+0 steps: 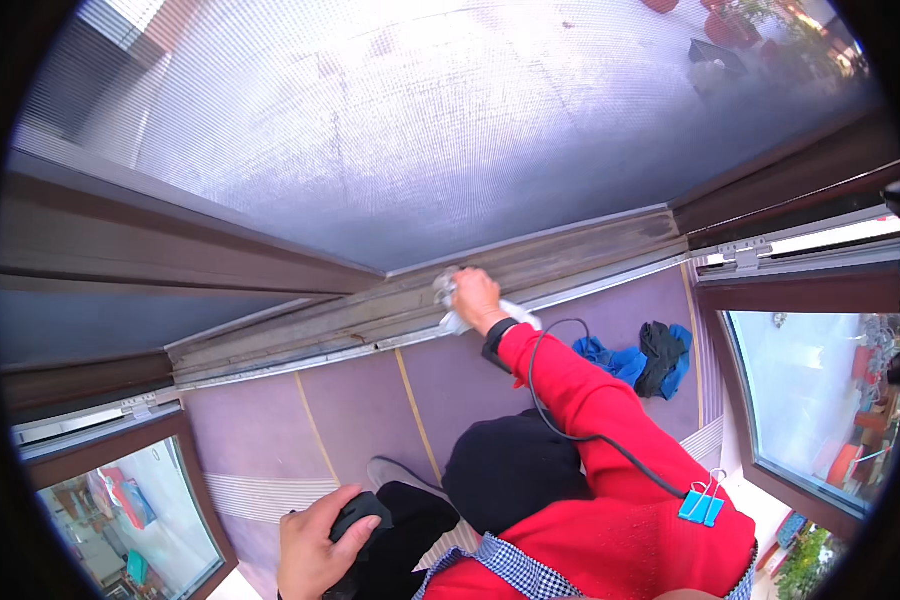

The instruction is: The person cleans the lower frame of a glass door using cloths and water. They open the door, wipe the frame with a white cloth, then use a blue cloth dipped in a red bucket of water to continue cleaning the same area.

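Observation:
My right hand (476, 296), at the end of a red sleeve, grips a crumpled whitish cloth (456, 324) on the grooved metal sill (570, 251) of a window frame. Part of the cloth hangs over the sill's inner edge beneath the wrist. My left hand (319, 544) is low in the view, its fingers and thumb around a small dark object (360, 516) near my knee; what it is cannot be told. A blue cloth (615, 360) and a dark cloth (660, 356) lie bunched on the purple striped surface to the right of my right arm.
A mesh screen (420, 112) stands beyond the sill, with a brown frame post (157, 240) at left. Open window sashes flank me at left (210, 495) and right (735, 390). A black cable (540, 375) runs along my right arm to a blue binder clip (701, 508).

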A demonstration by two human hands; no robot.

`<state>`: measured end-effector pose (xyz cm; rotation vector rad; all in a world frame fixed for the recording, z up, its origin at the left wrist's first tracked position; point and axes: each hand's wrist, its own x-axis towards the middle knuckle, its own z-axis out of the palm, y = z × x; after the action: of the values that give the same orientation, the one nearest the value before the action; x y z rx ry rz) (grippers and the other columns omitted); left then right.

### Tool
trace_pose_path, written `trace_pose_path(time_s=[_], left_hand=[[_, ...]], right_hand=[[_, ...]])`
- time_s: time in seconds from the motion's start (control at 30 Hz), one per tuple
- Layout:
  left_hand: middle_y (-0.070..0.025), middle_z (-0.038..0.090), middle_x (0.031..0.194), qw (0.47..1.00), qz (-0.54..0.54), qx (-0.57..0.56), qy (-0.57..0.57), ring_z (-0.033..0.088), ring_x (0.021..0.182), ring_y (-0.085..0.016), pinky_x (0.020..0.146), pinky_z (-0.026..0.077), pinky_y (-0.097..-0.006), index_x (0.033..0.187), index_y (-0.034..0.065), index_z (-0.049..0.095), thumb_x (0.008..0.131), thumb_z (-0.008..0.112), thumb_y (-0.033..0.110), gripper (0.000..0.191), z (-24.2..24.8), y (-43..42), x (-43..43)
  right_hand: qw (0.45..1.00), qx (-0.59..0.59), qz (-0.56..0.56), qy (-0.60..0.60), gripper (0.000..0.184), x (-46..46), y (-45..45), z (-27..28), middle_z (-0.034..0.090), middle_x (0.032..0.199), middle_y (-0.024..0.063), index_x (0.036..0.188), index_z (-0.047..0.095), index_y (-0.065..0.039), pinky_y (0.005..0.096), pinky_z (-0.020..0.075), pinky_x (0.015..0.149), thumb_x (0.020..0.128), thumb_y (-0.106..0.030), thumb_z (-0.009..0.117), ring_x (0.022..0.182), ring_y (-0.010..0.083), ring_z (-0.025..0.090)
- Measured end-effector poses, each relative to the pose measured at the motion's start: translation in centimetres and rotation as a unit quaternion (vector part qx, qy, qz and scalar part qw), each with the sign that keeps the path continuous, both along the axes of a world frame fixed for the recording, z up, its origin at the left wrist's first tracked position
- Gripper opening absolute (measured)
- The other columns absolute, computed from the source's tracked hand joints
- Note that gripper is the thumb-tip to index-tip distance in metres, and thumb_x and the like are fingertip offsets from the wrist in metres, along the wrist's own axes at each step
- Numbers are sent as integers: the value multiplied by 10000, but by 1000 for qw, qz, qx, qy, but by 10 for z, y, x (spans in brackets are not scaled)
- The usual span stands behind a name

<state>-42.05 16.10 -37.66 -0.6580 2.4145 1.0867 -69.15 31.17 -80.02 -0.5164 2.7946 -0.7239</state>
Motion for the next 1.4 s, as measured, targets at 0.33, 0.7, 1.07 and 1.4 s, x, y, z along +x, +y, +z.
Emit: trace_pose_path(time_s=[0.33,0.7,1.07,1.4], left_hand=[[-155,757,944,997,-31,-53,48,753,820,-323,729,591,-350,1160,62,707,848,823,246,380,-22,-10,6],[-174,752,1020,999,-15,-30,29,749,918,-326,789,585,-360,1190,63,704,868,796,224,371,-14,-1,0],[-178,753,1080,1000,-21,13,-12,744,994,-280,879,563,-363,1276,70,677,917,741,169,378,-14,17,-23],[-142,756,1056,999,-11,23,-24,706,971,-184,888,552,-332,1301,21,656,936,725,126,386,-28,21,-36]], right_hand=[[989,46,-106,94,177,-34,118,25,661,1026,108,979,693,-100,484,563,814,808,-90,645,1039,328,638],[972,-137,-144,121,311,-49,156,27,629,1020,130,1100,704,-117,455,532,836,791,-88,697,980,368,644],[993,-101,-38,47,230,-2,36,-4,578,1044,102,1055,677,-136,466,534,815,828,-102,668,985,358,626],[903,-119,-380,165,337,-59,298,20,589,1103,167,1189,640,-81,467,504,900,853,-66,657,1044,385,601]])
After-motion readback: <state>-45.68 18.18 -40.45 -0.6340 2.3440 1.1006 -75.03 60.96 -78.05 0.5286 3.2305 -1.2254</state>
